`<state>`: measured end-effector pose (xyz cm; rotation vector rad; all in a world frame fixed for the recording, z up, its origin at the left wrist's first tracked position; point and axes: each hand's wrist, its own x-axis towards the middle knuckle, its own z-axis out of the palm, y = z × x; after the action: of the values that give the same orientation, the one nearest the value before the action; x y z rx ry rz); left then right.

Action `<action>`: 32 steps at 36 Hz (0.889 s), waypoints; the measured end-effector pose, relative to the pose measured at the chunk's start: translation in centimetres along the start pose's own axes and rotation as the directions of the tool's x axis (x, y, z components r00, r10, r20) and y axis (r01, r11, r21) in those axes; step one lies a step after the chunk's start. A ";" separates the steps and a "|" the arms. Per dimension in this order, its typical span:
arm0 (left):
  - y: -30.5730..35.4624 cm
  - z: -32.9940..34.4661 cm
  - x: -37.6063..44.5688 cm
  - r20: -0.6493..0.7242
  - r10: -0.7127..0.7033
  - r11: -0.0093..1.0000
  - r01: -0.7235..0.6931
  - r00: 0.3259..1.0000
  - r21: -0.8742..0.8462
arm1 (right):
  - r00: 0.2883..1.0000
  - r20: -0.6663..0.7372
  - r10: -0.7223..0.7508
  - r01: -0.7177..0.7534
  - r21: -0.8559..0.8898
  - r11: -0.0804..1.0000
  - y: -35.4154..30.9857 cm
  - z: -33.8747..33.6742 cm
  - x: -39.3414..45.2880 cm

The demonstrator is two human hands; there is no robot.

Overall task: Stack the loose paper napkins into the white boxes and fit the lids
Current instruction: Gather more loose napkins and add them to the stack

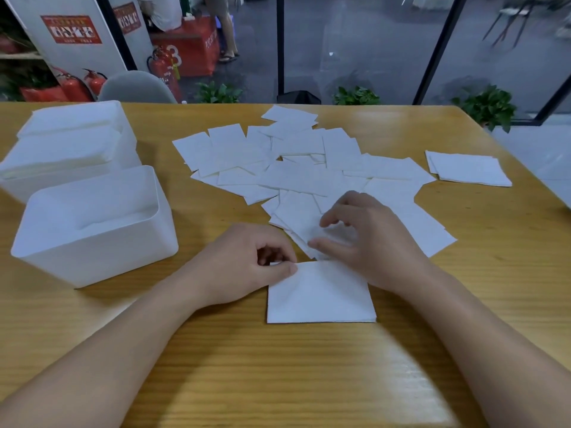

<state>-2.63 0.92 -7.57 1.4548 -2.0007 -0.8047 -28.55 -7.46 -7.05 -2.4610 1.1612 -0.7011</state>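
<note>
Soft even light, pale glare on the table (411,381), edges blurred and bowed.

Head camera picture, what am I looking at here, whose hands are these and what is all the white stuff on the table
There is no machine: a person wears one camera on the head, looking down at their own two bare hands. They sit at a wooden table. Scattered across it are loose paper napkins, with a small separate stack at the far right. On the left stand two white boxes: the near box, open on top, and a far box behind it. The left hand pinches the corner of a neat napkin pile just in front of the person. The right hand reaches with curled fingers onto the loose napkins; whether it grips one is unclear.
</note>
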 end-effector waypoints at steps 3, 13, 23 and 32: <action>0.2 0.0 -0.2 0.033 0.008 1.000 -0.008 0.999 0.019 | 0.998 0.046 -0.037 0.043 -0.139 0.989 -0.9 1.0 0.4; 0.3 -0.9 -0.4 0.110 0.000 0.999 -0.006 0.994 0.052 | 0.999 0.054 0.007 -0.005 -0.041 0.999 -1.4 0.6 -0.6; -0.1 -0.7 -0.3 -0.006 -0.023 0.994 0.024 1.000 0.108 | 0.993 0.042 0.109 -0.116 0.238 0.964 -0.3 0.1 -1.0; 1.0 0.1 0.5 -0.357 0.158 0.969 -0.074 0.921 0.238 | 0.994 0.029 -0.104 0.090 0.300 0.950 -0.7 -1.3 -1.8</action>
<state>-3.46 0.73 -6.92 1.4624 -1.8986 -0.2326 -29.80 -5.72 -6.17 -2.2758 0.8512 -0.7830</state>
